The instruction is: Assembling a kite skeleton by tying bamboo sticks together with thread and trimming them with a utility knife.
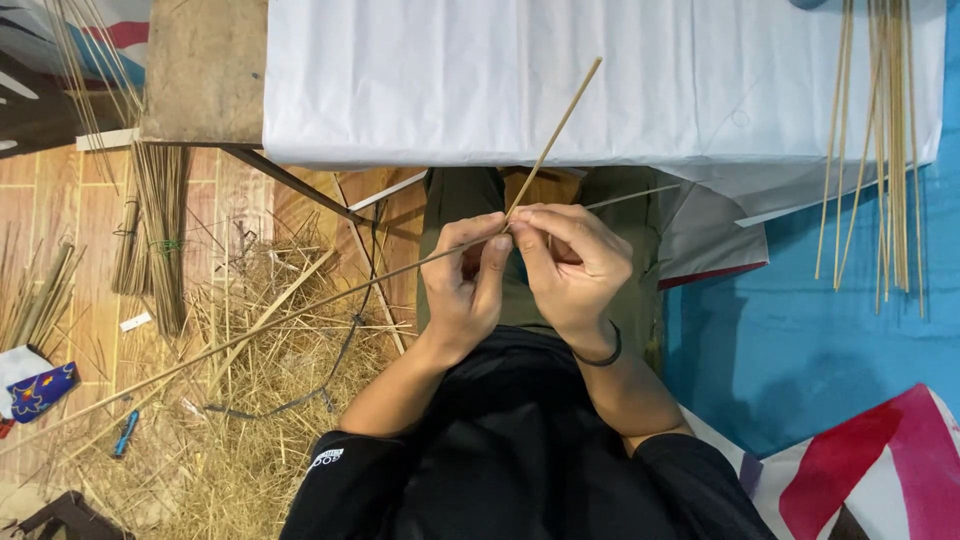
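My left hand (464, 285) and my right hand (573, 265) meet in front of my lap, fingertips pinched together where two thin bamboo sticks cross. One short stick (556, 134) rises up and to the right over the white sheet (500, 80). A long thin stick (250, 335) runs from the hands down to the left across the floor, and its other end pokes out to the right. Both hands grip at the crossing point. A dark band is on my right wrist.
A bundle of bamboo sticks (885, 140) lies at the upper right on the white sheet and blue mat (800, 340). Bamboo shavings and strips (250, 400) cover the wooden floor at left, with tied stick bundles (160, 230) and a wooden bench (205, 70).
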